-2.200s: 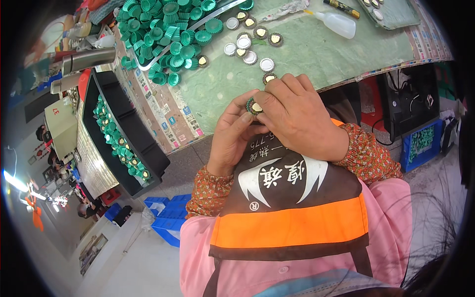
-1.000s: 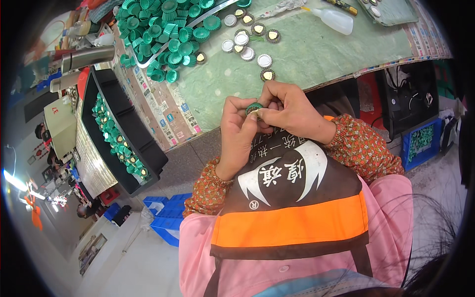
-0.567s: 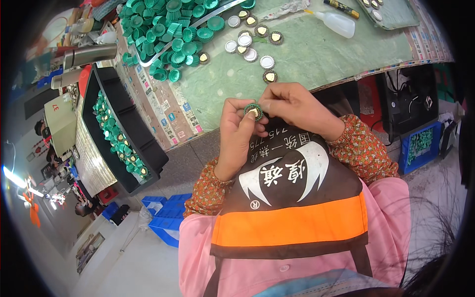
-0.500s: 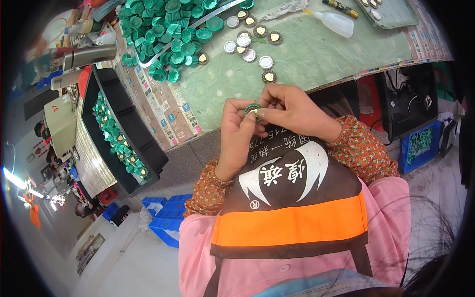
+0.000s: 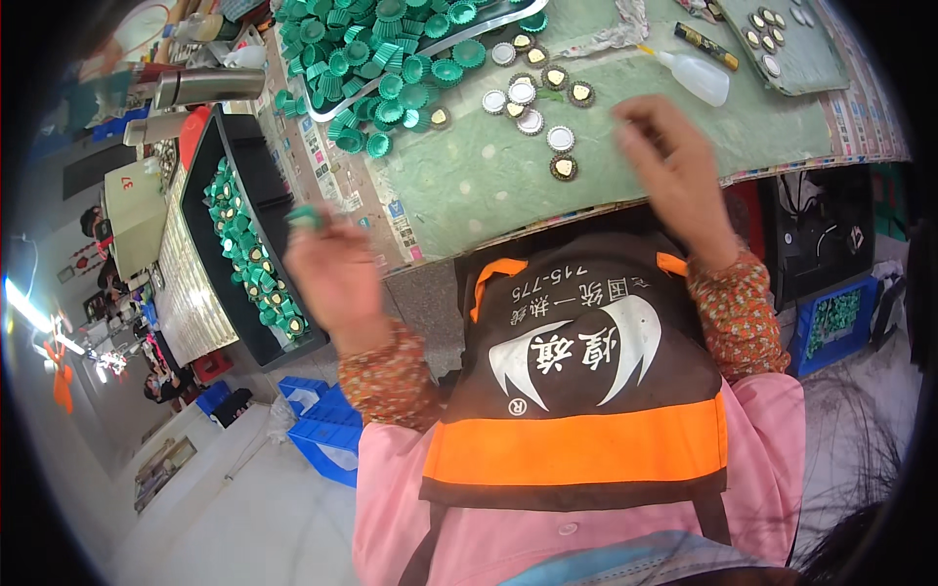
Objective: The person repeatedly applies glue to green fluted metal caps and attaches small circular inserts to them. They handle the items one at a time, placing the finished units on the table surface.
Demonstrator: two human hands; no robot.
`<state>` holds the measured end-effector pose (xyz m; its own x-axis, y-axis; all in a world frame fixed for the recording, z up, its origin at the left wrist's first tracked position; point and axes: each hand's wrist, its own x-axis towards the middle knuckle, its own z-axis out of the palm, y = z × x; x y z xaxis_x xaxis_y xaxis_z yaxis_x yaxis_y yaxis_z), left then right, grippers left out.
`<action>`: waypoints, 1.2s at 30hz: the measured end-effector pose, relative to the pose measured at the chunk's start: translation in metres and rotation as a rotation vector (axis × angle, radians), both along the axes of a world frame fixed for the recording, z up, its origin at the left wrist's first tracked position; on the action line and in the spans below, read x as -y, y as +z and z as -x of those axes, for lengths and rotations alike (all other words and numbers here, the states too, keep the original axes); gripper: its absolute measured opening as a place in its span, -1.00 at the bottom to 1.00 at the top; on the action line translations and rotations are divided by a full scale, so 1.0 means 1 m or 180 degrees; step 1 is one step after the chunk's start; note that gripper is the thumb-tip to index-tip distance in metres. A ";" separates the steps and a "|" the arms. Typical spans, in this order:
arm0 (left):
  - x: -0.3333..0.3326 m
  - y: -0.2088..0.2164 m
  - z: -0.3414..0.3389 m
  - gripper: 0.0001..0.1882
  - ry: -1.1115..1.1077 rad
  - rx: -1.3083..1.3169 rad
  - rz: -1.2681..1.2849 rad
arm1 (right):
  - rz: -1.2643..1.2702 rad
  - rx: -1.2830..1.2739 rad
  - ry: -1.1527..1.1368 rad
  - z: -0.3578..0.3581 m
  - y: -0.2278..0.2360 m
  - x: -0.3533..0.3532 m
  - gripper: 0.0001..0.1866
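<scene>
My left hand, smeared by motion, holds a green fluted cap at its fingertips, beside the long black bin. Inside that bin lie several green caps, many with a pale gold centre. Over the table's green mat, my right hand has its fingers loosely bent and apart, with nothing visible in them. Left of it, small round crimped discs lie scattered; one dark disc with a gold centre is nearest the front, and a white-faced disc sits just behind it.
A heap of green fluted caps spills over a clear tray's rim. Farther right are a white squeeze bottle, a black-and-gold tube and a tray with more discs. Blue crates stand on the floor.
My hands have parted from in front of the apron. The left went left to the black bin with the green cap; the right moved right and up over the mat.
</scene>
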<state>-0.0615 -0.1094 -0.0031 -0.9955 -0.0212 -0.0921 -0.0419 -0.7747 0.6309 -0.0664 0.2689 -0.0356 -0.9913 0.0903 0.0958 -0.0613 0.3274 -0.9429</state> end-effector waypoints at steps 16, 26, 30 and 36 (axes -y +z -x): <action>-0.081 -0.022 0.063 -0.69 0.0478 -0.0884 0.6773 | -0.3075 -0.1131 -0.0555 0.044 -0.028 -0.076 -0.53; -0.090 -0.031 0.069 -0.68 0.0299 -0.1164 0.7124 | -0.1219 -0.0917 -0.0391 0.017 -0.015 -0.049 -0.67; -0.083 -0.042 0.072 -0.75 0.0426 -0.1280 0.6738 | -0.0202 -0.0374 -0.0189 0.006 -0.003 -0.036 -0.70; -0.077 -0.039 0.066 -0.82 0.0522 -0.0964 0.5469 | 0.1560 0.0601 0.0361 -0.007 0.014 -0.014 -0.67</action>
<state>-0.1278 -0.0321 -0.0419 -0.9496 0.0200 0.3127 0.2251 0.7376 0.6366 -0.0592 0.2832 -0.0221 -0.9933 -0.0289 -0.1115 0.1147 -0.1527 -0.9816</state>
